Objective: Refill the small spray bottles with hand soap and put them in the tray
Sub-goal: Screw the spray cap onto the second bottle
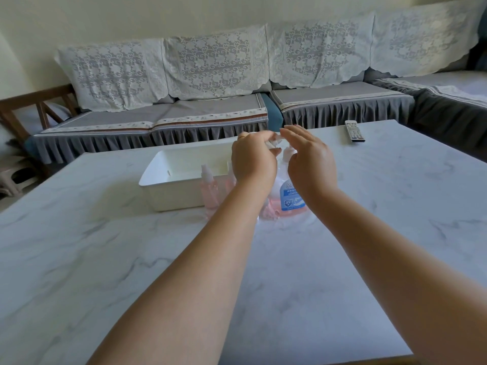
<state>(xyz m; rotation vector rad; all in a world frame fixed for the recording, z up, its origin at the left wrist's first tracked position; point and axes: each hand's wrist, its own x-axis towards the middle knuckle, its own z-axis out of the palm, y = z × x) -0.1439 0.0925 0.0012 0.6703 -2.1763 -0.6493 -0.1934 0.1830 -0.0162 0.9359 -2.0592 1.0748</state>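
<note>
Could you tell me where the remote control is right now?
The remote control lies at the marble table's far right edge, nearest the sofa.

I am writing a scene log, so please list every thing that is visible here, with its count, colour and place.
tray: 1, white, on the table, left of the hands
small spray bottles: at least 2, pink, before the tray; others may be hidden
hand soap bottle: 1, pink with blue label, under the hands
remote control: 1, grey, table's far right
table: 1, white marble
sofa: 1, grey, lace covers, behind
left hand: grips something small, white
right hand: open, above the soap bottle
</note>
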